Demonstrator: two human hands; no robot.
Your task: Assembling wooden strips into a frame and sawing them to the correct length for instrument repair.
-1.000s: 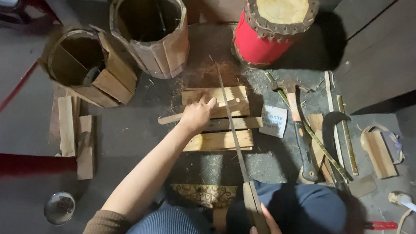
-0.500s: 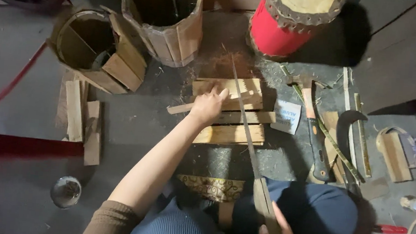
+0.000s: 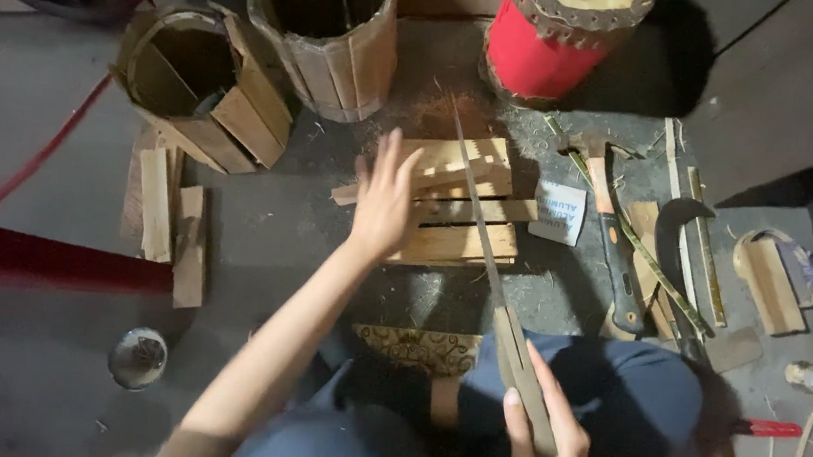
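My right hand [image 3: 545,437] grips the wooden handle of a long thin saw blade [image 3: 473,200] that reaches forward over a pile of short wooden slats [image 3: 457,208] on the dark floor. My left hand [image 3: 385,197] hovers at the left side of the slats, fingers spread, holding nothing. Sawdust lies around the far end of the pile.
Two slatted wooden barrels stand at the back left [image 3: 199,83] and centre [image 3: 326,25], and a red drum [image 3: 551,35] at the back right. Loose slats [image 3: 168,213] lie on the left. A hammer [image 3: 612,237], sickle [image 3: 677,223] and sticks lie on the right. A round tin [image 3: 137,357] sits near left.
My left hand lifted off the slats and opened its fingers. The view shifted slightly, so everything sits lower and further right in frame.
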